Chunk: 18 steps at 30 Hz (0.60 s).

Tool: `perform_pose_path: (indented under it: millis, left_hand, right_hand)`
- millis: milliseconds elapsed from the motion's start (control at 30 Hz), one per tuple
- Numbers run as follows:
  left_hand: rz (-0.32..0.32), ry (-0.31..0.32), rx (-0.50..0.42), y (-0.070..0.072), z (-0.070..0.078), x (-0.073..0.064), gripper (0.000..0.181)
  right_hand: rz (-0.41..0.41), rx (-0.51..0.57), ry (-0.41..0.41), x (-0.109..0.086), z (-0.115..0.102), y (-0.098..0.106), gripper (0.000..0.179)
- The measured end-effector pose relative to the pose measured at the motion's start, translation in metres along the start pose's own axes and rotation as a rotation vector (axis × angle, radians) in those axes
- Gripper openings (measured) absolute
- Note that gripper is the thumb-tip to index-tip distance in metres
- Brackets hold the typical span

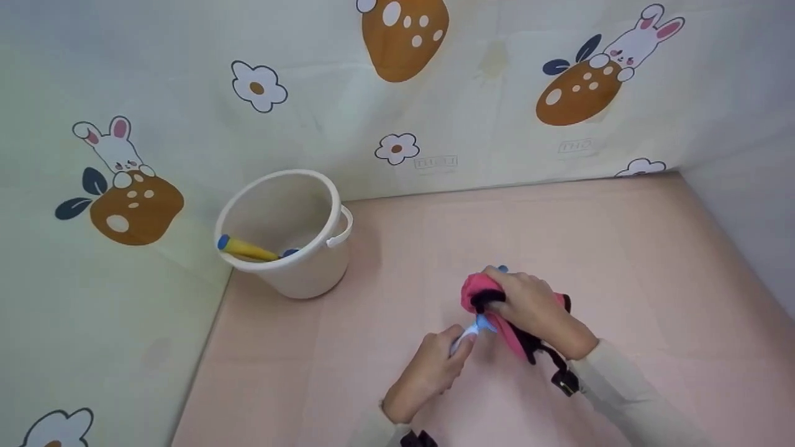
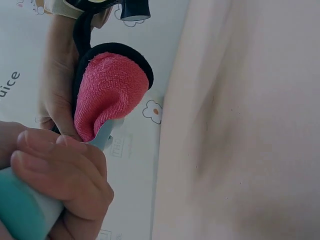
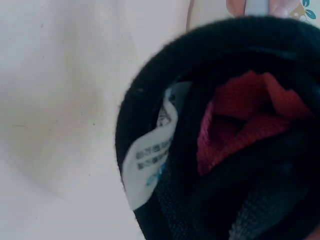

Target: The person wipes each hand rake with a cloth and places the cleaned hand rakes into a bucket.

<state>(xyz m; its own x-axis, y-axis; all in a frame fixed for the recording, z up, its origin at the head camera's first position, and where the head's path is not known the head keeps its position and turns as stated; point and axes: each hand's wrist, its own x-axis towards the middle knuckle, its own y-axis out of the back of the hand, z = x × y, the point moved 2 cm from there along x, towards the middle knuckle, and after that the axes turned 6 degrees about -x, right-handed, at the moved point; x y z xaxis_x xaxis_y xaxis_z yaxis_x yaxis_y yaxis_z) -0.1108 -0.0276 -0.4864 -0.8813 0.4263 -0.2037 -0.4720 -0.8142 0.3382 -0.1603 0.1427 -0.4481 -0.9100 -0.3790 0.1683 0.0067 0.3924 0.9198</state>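
My left hand (image 1: 430, 366) grips the white and teal handle (image 2: 22, 207) of a tool. A pale blue neck (image 2: 102, 135) runs from it into a pink terry cloth (image 1: 477, 287) with black edging. My right hand (image 1: 533, 308) holds this cloth bunched around the tool's far part, and a small blue tip (image 1: 503, 269) pokes out beyond the fingers. What kind of tool it is cannot be told, since the cloth covers its head. In the right wrist view, the cloth's black rim and a white printed label (image 3: 150, 155) fill much of the picture.
A white bucket (image 1: 286, 276) with a side handle stands at the back left. Inside it leans a yellow-handled tool (image 1: 248, 249) with a blue end. Patterned sheeting (image 1: 323, 136) rises behind and to the left of the pink surface (image 1: 279, 372).
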Motion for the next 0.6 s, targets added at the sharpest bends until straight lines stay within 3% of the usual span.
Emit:
perform_pose_path:
  millis: [333, 600]
  left_hand:
    - [0.106, -0.109, 0.185, -0.0016, 0.001, -0.0007, 0.028]
    - [0.102, -0.091, 0.239, -0.0038, 0.0007, -0.0018, 0.029]
  right_hand:
    - [0.0, -0.059, -0.115, 0.005, -0.0012, -0.0037, 0.036]
    - [0.065, -0.24, -0.158, 0.0032, -0.0022, -0.0076, 0.039]
